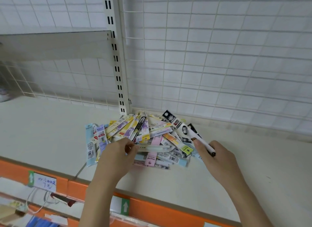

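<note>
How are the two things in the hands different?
The pale pack in the left hand looks plain and whitish; the black-and-white pack in the right hand has dark pictures. The pale pack lies sideways over the pile; the black-and-white pack slants away. Both are long and thin.

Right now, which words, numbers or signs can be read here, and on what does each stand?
White up arrow, no words: green label on the orange shelf edge.
Handwritten tag: blurred, unreadable.
Pile of packets: print and barcodes too small to read.
Black-and-white packet in the right hand: print blurred.
Clear packet in the left hand: nothing legible.
</note>
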A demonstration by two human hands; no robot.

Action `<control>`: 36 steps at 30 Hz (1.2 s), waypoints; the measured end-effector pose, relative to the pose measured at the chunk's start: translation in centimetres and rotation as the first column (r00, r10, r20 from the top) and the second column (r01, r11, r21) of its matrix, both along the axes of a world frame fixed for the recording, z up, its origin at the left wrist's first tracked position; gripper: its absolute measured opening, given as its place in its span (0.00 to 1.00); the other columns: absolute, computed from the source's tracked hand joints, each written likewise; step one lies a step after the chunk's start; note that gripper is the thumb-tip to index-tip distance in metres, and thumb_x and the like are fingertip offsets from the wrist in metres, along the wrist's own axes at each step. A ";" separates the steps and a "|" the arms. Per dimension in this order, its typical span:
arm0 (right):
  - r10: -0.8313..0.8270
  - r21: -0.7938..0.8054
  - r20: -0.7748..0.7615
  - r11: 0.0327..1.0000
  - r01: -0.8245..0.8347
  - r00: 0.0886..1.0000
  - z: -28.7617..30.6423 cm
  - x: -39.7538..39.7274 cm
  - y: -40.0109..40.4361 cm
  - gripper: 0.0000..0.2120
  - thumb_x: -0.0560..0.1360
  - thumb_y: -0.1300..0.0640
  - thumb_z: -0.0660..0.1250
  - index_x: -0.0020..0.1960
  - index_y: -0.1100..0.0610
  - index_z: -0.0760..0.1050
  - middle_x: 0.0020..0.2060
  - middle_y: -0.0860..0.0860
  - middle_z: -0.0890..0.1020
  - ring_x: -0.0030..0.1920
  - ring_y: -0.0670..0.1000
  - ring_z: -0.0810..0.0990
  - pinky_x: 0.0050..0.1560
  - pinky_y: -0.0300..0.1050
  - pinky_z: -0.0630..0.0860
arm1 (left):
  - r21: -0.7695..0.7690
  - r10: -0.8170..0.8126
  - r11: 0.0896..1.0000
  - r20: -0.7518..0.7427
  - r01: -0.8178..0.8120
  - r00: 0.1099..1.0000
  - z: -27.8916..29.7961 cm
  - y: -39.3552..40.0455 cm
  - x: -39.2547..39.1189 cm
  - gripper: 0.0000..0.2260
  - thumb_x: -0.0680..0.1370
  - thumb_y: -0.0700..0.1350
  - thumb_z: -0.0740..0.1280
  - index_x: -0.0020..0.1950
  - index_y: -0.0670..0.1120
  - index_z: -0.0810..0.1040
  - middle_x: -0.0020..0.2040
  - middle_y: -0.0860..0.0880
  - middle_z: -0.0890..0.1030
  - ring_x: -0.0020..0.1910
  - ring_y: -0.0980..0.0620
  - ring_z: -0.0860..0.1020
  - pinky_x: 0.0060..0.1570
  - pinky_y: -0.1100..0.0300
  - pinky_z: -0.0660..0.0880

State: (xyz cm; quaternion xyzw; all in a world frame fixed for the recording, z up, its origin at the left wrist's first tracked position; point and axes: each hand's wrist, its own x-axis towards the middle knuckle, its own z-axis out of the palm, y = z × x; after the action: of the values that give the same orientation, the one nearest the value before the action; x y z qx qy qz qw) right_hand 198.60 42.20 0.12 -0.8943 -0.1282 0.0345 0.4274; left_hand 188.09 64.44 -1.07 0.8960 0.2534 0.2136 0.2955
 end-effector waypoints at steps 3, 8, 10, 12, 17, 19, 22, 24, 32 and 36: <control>0.026 -0.049 0.042 0.999 -0.024 0.999 -0.2 0.4 0.0 0.23 0.78 0.42 0.56 0.34 0.58 0.62 0.27 0.51 0.67 0.29 0.51 0.64 0.30 0.43 0.61 | 0.004 0.023 1.000 -0.007 -0.023 1.000 0.4 0.5 0.8 0.08 0.77 0.48 0.64 0.45 0.45 0.79 0.39 0.48 0.81 0.38 0.48 0.77 0.39 0.57 0.72; 0.075 0.020 0.075 0.997 -0.077 0.994 -0.4 0.9 -0.5 0.17 0.80 0.52 0.57 0.37 0.61 0.67 0.28 0.50 0.68 0.29 0.50 0.63 0.30 0.35 0.64 | 0.059 0.073 0.996 -0.072 -0.069 0.995 1.5 2.2 3.9 0.10 0.78 0.47 0.62 0.48 0.41 0.79 0.44 0.46 0.80 0.42 0.49 0.74 0.42 0.60 0.68; 0.094 0.036 0.069 0.995 -0.097 0.993 -0.4 1.2 -0.8 0.13 0.80 0.54 0.57 0.40 0.59 0.71 0.30 0.52 0.72 0.31 0.51 0.66 0.30 0.35 0.64 | 0.084 0.078 0.994 -0.118 -0.069 0.990 1.9 2.8 5.5 0.11 0.78 0.47 0.62 0.49 0.41 0.79 0.47 0.44 0.81 0.43 0.48 0.73 0.44 0.59 0.69; 0.115 0.031 0.074 0.993 -0.118 0.991 -0.2 1.3 -1.0 0.09 0.80 0.56 0.58 0.43 0.53 0.75 0.33 0.51 0.77 0.34 0.52 0.71 0.30 0.34 0.64 | 0.121 0.083 0.991 -0.167 -0.064 0.982 2.2 3.2 6.9 0.11 0.78 0.47 0.61 0.51 0.41 0.79 0.49 0.43 0.81 0.46 0.45 0.75 0.45 0.57 0.70; 0.118 0.005 0.019 0.993 -0.118 0.993 0.0 1.4 -1.4 0.07 0.78 0.59 0.61 0.48 0.48 0.75 0.41 0.48 0.83 0.43 0.53 0.79 0.38 0.41 0.70 | 0.159 0.078 0.987 -0.348 -0.023 0.934 2.3 3.7 9.2 0.16 0.78 0.49 0.62 0.54 0.36 0.77 0.44 0.39 0.79 0.50 0.41 0.78 0.44 0.53 0.73; 0.116 -0.014 0.012 0.993 -0.116 0.993 -0.1 1.3 -1.5 0.07 0.78 0.60 0.60 0.47 0.49 0.74 0.41 0.50 0.83 0.42 0.55 0.79 0.37 0.43 0.69 | 0.155 0.078 0.988 -0.405 -0.015 0.911 2.1 3.8 9.7 0.20 0.77 0.50 0.64 0.55 0.33 0.76 0.50 0.36 0.80 0.54 0.39 0.78 0.48 0.51 0.75; 0.092 -0.034 0.007 0.995 -0.092 0.996 -0.4 1.4 -1.6 0.07 0.79 0.59 0.58 0.46 0.50 0.71 0.39 0.53 0.81 0.37 0.55 0.76 0.35 0.44 0.68 | 0.168 0.075 0.986 -0.460 0.004 0.885 2.1 3.5 9.7 0.13 0.77 0.45 0.64 0.54 0.35 0.75 0.54 0.39 0.79 0.55 0.42 0.77 0.46 0.55 0.73; 0.068 -0.044 -0.027 0.997 -0.069 0.997 -0.7 1.6 -1.6 0.06 0.80 0.59 0.55 0.49 0.51 0.69 0.40 0.54 0.80 0.37 0.54 0.76 0.34 0.43 0.68 | 0.141 0.062 0.990 -0.467 0.005 0.882 2.2 3.5 9.8 0.09 0.76 0.37 0.61 0.54 0.34 0.74 0.52 0.38 0.79 0.53 0.41 0.78 0.46 0.54 0.75; -0.033 -0.070 0.027 0.997 0.035 0.999 -0.3 0.8 -1.2 0.05 0.81 0.57 0.57 0.52 0.59 0.67 0.33 0.54 0.74 0.33 0.55 0.73 0.31 0.45 0.63 | -0.098 0.009 0.994 -0.395 -0.052 0.919 4.1 4.6 9.9 0.09 0.74 0.32 0.57 0.34 0.38 0.67 0.35 0.42 0.75 0.32 0.47 0.73 0.30 0.61 0.68; 0.027 -0.068 0.042 0.997 -0.024 0.999 0.6 -0.1 -1.1 0.09 0.80 0.51 0.59 0.55 0.55 0.70 0.43 0.56 0.78 0.36 0.57 0.74 0.36 0.47 0.67 | -0.263 -0.038 0.964 -0.248 -0.029 0.968 5.1 4.9 9.5 0.08 0.76 0.32 0.54 0.40 0.38 0.71 0.36 0.40 0.80 0.32 0.46 0.78 0.32 0.60 0.70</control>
State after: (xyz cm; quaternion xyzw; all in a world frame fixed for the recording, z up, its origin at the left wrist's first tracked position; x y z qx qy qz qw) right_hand 198.53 41.13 0.69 -0.9070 -0.1474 0.0251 0.3937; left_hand 197.61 69.30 4.02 0.8689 0.3129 0.0624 0.3785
